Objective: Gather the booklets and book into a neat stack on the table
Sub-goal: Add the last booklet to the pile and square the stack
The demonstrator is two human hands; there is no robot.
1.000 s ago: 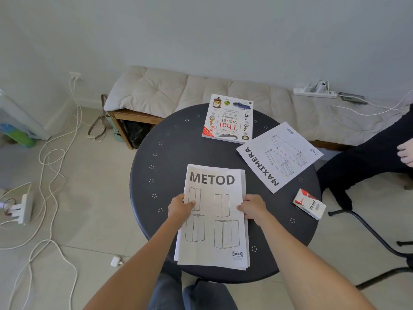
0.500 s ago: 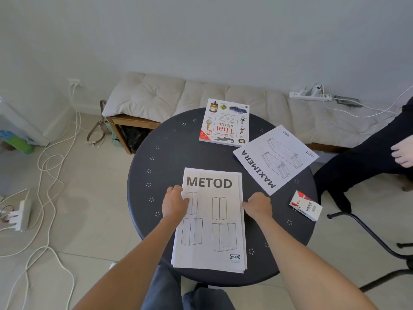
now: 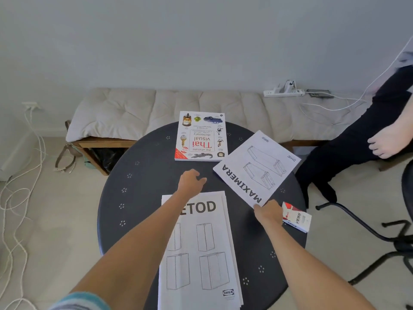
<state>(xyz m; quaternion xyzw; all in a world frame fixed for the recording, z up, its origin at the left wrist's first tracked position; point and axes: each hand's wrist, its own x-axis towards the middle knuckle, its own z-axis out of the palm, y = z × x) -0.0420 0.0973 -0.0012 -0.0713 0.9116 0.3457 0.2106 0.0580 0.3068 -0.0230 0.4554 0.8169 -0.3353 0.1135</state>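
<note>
A round dark table (image 3: pixel 143 193) carries a white METOD booklet pile (image 3: pixel 201 253) at its near edge. A white MAXIMERA booklet (image 3: pixel 257 168) lies askew at the right. A colourful Thai visual dictionary book (image 3: pixel 201 136) lies at the far edge. My left hand (image 3: pixel 191 182) hovers above the bare table between the METOD pile and the book, fingers loosely apart, holding nothing. My right hand (image 3: pixel 268 212) touches the near corner of the MAXIMERA booklet; whether the fingers pinch it is unclear.
A red and white VESS box (image 3: pixel 297 218) sits just right of my right hand. A cushioned bench (image 3: pixel 156 108) stands behind the table. Another person's legs and bare foot (image 3: pixel 388 139) are at the right, by a black chair base (image 3: pixel 380 238). Cables trail on the floor at left.
Both hands have left the METOD pile. My left hand has moved forward toward the book, my right hand rightward to the MAXIMERA booklet's corner.
</note>
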